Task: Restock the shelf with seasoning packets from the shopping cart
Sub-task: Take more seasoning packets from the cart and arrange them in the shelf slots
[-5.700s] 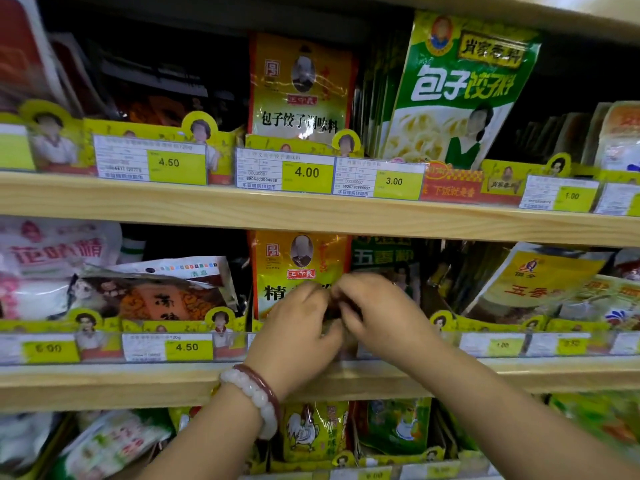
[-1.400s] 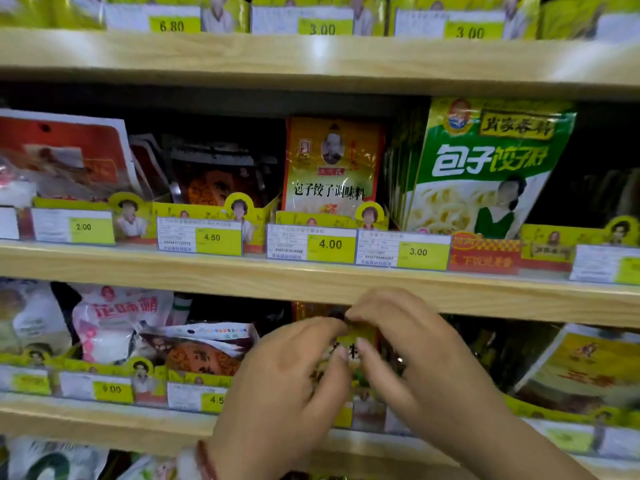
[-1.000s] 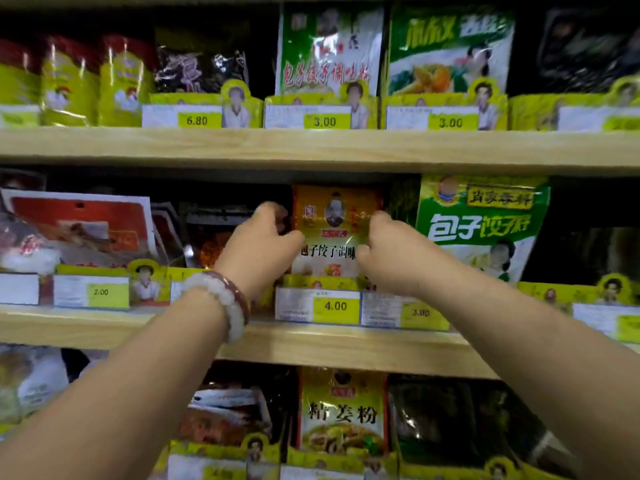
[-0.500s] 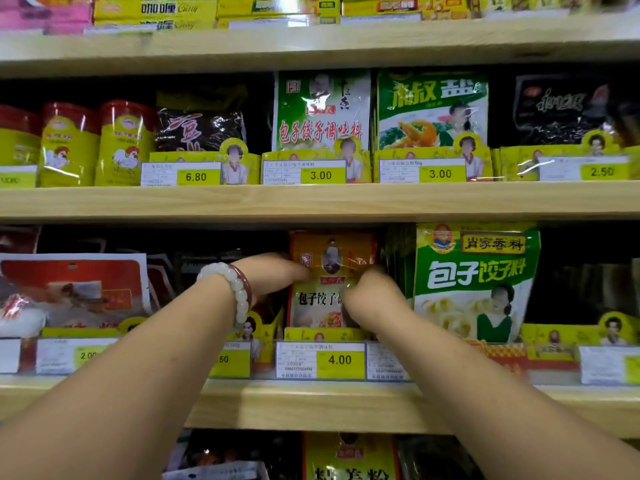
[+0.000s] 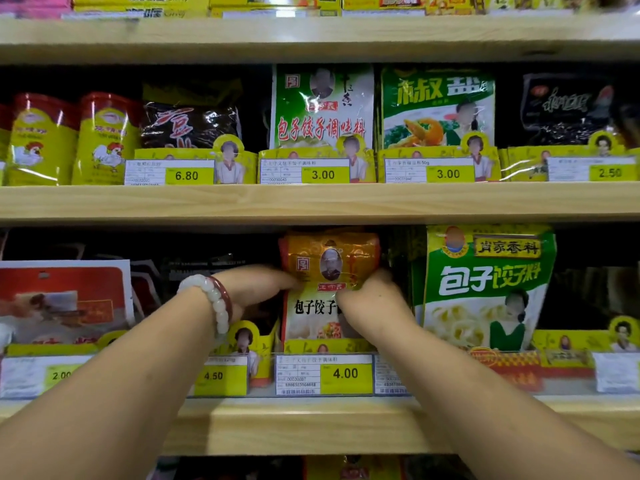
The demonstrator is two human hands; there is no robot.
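Hands, left hand (image 5: 258, 285) and right hand (image 5: 370, 306), pinch glossy, crinkled orange packet (image 5: 322, 271) upright.

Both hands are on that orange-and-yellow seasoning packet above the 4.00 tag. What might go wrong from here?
1. The orange-and-yellow seasoning packet is crumpled at the top between the left hand and right hand; it may crease or slump.
2. The right hand sits close to the large green dumpling-seasoning bag and could knock it askew.
3. Pulling back might catch the yellow 4.00 price tag.

Your orange-and-white seasoning packet (image 5: 323, 289) stands upright on the wooden shelf (image 5: 311, 420), behind the 4.00 tag, held at both sides.
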